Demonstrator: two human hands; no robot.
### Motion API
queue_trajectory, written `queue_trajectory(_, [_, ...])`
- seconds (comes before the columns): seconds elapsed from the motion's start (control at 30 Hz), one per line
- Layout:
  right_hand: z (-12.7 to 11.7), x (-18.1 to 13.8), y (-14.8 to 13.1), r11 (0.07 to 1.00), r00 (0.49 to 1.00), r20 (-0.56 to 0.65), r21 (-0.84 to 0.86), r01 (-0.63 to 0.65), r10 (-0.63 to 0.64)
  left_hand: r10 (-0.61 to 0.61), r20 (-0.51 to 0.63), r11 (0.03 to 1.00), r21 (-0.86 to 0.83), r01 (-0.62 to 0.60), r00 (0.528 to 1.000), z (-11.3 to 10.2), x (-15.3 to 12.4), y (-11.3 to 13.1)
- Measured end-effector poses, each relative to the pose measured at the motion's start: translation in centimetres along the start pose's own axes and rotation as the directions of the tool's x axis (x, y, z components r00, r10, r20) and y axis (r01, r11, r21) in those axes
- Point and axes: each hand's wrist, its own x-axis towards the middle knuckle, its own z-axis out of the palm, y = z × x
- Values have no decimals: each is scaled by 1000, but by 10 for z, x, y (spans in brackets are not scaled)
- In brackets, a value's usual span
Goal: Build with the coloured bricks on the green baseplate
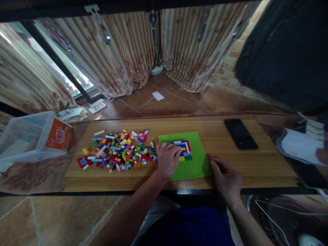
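Observation:
A green baseplate (pixel 198 167) lies on the wooden table, bearing a low build of toy bricks (pixel 188 154) in blue, white, red and yellow. My left hand (pixel 167 159) rests over the left side of this build, fingers curled together at its bricks. Whatever those fingers pinch is hidden. At the plate's right edge, my right hand (pixel 227 177) is closed, with a small pink brick (pixel 212 159) showing at the fingertips. To the left of the plate spreads a loose pile of many-coloured bricks (pixel 128 150).
A clear plastic box (pixel 25 136) with an orange label stands at the left, beside the table. A black phone (pixel 241 134) lies on the table's right part. Farther right, another person's hand (pixel 322 155) shows by a white packet (pixel 298 145). Curtains (pixel 123 54) hang behind.

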Motion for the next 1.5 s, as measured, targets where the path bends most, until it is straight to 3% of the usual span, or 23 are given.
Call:
queue_trajectory(0.6, [0,-1,-4,1000,1000,11,5,-9,9,50,110,976,205,-71,993,-3,2,4])
queue_trajectory(0.87, [0,-2,-1,999,999,14,-6,44,-44,47,89,974,215,-65,995,0,3,7])
queue_trajectory(1.2, [0,-1,-3,1000,1000,14,19,17,-17,10,77,986,168,-22,997,-4,2,12])
queue_trajectory(1.5, [0,0,0,1000,1000,29,20,-1,0,-85,-26,990,108,87,996,-13,10,-1])
